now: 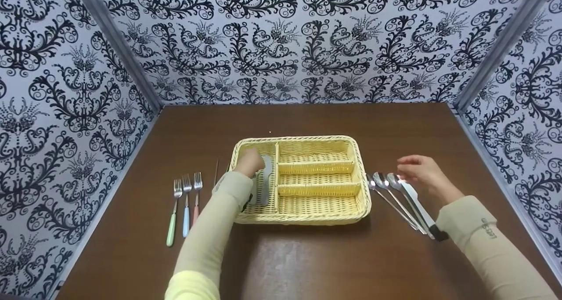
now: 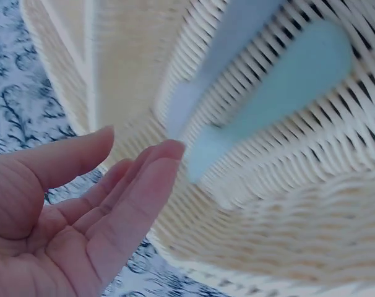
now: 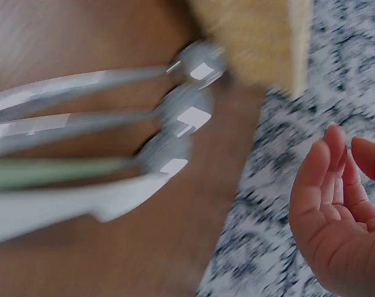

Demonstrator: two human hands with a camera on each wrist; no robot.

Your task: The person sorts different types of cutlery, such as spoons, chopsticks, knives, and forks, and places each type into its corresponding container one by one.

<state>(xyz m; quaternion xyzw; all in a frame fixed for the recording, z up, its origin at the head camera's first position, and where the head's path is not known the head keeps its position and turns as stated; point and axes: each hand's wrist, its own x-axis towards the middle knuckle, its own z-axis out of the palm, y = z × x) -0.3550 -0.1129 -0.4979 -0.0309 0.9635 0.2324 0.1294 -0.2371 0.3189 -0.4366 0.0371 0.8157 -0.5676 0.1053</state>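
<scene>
A yellow wicker cutlery tray (image 1: 303,139) stands mid-table. My left hand (image 1: 249,161) is over its long left compartment, where two pale blue-grey knives (image 1: 264,185) lie. In the left wrist view that hand (image 2: 113,210) is open, its fingers just off the knives (image 2: 280,86) and holding nothing. My right hand (image 1: 418,171) hovers open above three spoons (image 1: 386,185) and a white-bladed knife (image 1: 420,210) to the right of the tray. The right wrist view shows the relaxed fingers (image 3: 336,198) clear of the spoons (image 3: 187,111).
Three forks (image 1: 186,203) with green, blue and pink handles lie left of the tray, beside a thin dark stick (image 1: 216,172). Patterned walls (image 1: 281,41) close the brown table (image 1: 307,256) on three sides. The tray's three right compartments hold nothing.
</scene>
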